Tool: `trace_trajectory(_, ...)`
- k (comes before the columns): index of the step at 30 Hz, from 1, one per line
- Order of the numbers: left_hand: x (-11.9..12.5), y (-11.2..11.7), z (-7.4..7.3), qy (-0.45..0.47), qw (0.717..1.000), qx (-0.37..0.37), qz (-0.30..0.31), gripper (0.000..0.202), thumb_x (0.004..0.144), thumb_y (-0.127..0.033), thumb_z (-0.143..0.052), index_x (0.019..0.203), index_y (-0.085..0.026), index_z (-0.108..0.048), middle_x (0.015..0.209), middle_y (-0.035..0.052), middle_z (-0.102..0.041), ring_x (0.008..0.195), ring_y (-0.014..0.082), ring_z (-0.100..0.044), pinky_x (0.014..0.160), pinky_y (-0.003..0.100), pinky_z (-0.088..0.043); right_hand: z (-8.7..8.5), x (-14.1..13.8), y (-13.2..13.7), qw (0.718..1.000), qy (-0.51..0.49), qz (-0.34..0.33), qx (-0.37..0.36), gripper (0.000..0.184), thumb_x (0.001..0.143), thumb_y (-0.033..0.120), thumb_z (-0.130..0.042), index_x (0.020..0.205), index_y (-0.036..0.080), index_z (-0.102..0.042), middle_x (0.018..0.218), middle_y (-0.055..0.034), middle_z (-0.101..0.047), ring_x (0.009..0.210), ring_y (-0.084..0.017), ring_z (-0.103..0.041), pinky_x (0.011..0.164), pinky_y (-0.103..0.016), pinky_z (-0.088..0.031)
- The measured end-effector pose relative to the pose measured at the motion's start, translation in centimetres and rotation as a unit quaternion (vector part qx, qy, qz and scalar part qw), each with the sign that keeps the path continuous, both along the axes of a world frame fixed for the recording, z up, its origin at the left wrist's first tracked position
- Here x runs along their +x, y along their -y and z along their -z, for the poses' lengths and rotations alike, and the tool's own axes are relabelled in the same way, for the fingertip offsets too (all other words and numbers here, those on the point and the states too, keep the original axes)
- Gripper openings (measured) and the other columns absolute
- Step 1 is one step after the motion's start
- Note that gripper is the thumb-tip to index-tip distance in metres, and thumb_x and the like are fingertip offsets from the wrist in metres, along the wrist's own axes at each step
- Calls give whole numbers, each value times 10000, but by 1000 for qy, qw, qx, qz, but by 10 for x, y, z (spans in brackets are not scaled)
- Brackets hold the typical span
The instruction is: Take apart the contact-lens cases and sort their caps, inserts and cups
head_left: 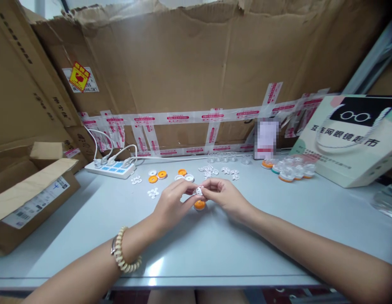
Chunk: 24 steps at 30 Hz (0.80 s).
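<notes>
Between the fingertips of both hands is a small white openwork plastic piece. My left hand pinches it from one side, thumb and forefinger closed. My right hand grips it from the other side in the same way. Just below them an orange round cap with a white rim sits on the table. Behind the hands lie orange and white rings. More white openwork pieces are spread beyond my right hand, and small white discs lie left of my left hand.
A power strip with plugged-in cables stands at the back left, near an open cardboard box. At the back right are stacked clear-and-orange round cases, a phone-like screen and a paper bag. A large carton walls the back.
</notes>
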<state>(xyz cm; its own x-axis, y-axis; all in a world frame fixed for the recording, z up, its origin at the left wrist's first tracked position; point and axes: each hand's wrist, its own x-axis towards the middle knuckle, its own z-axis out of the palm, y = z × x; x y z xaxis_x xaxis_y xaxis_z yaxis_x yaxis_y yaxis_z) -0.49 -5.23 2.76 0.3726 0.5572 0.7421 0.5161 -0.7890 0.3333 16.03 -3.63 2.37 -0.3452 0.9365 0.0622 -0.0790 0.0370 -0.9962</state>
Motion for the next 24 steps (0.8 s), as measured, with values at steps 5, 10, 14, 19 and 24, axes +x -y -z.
trace_trajectory(5,1,-3,1,34,999,-17,15,107,768,-163,-625,873,-141,-614,749,41,-633,677,136,-593,629,268,-512,-4,0,-1,1000,11,13,8,200,635,335,-692,686,156,-618,610,12,-626,590,-110,-582,624,-254,-473)
trace_trajectory(10,2,-8,4,123,980,-156,13,107,755,-195,-632,840,-130,-622,783,47,-638,699,133,-622,654,268,-561,-5,0,-5,998,-21,28,-55,202,605,315,-713,654,143,-618,592,18,-623,567,-87,-571,611,-227,-473)
trace_trajectory(14,0,-9,8,81,987,-138,16,127,757,-208,-624,851,-123,-612,806,60,-647,730,150,-631,665,287,-565,-1,0,-6,986,-50,6,-157,155,636,253,-687,614,141,-582,572,10,-620,520,-65,-559,560,-190,-462)
trace_trajectory(19,-3,-4,6,81,987,-135,28,171,740,-242,-652,841,-116,-593,792,73,-661,719,158,-643,697,297,-564,2,9,-20,986,-49,87,-135,132,647,232,-671,653,153,-565,585,-3,-630,499,-79,-556,538,-208,-460)
trace_trajectory(24,-2,-5,-1,185,944,-269,42,206,768,-273,-612,896,-113,-590,877,96,-665,766,172,-653,733,313,-548,9,35,-52,981,51,179,63,270,648,360,-670,791,190,-515,585,13,-624,573,-130,-582,607,-269,-448)
